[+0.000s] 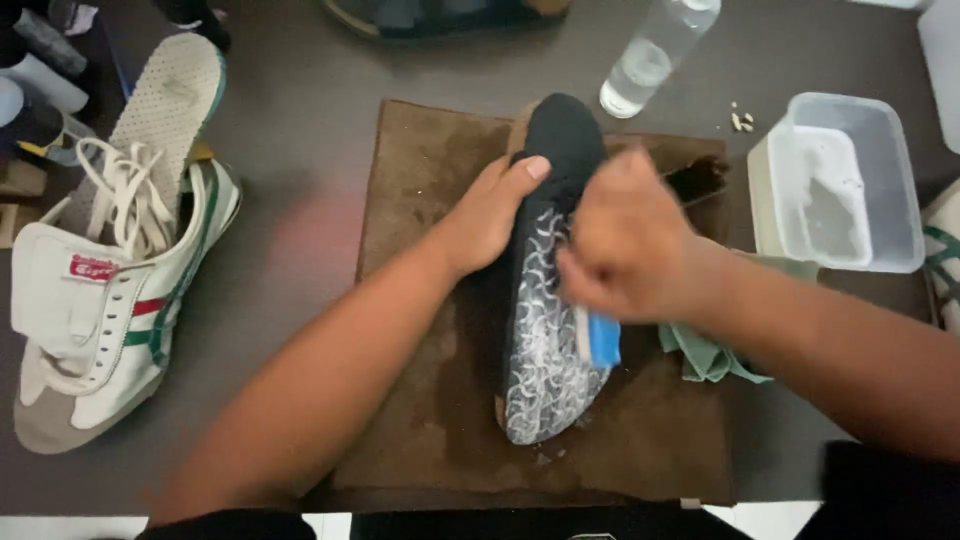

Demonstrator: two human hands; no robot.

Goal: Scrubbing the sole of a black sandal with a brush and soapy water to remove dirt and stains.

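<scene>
Brown mat (420, 400) covers the desk (300, 150) nearest the camera, and on it lies an upturned shoe (545, 330) — sole up, foamy. Left hand (490, 215) clamps its side; right hand (625, 245) is closed on a blue-handled brush (598, 340) against the sole. Nearby — a green cloth (710, 350), plastic tub (850, 180), water bottle (650, 55) and white sneaker (100, 300).
</scene>
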